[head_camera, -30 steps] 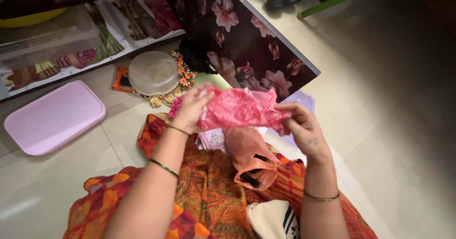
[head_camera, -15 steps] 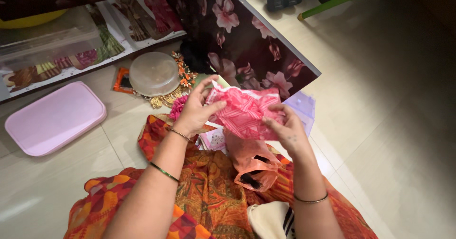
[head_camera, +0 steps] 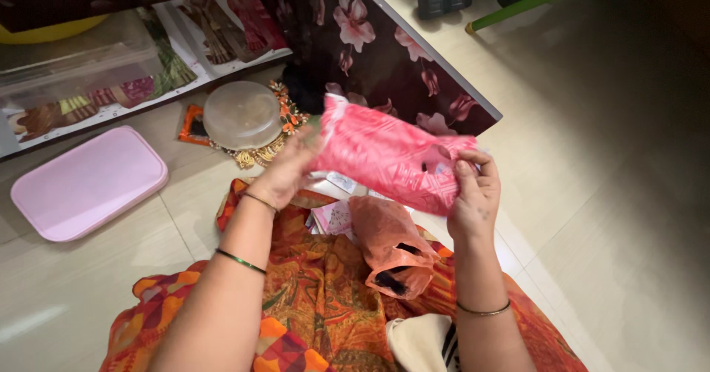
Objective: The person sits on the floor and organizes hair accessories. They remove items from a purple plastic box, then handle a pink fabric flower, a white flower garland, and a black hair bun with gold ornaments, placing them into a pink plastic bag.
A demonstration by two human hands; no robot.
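Two bare arms are reaching forward from the bottom of my view, each one wearing thin bangles. Nearest to me, an orange patterned cloth (head_camera: 325, 298) is lying over the lap, and a cream cloth piece (head_camera: 421, 342) is resting on it at the lower edge. A little further, an orange plastic bag (head_camera: 392, 246) is sitting crumpled on the cloth, just below the hands.

Above it, the left hand (head_camera: 285, 176) and the right hand (head_camera: 473, 194) are holding a pink plastic bag (head_camera: 388, 157) in the air — stretched between them, tilted down toward the right. The left fingers are closing around the bag's left end; the right fingers are pinching its right end, with the thumb on the near side.

Beyond the hands, a round clear lid (head_camera: 242, 115) is lying on the tiled floor (head_camera: 629, 194), with a gold ornament with orange flowers (head_camera: 285, 117) just beside it. A pink rectangular lid (head_camera: 89, 183) is lying well apart on the left. Furthest away, a dark board with pink flowers (head_camera: 384, 54) is standing — a clear plastic box (head_camera: 74, 69) is at its left.
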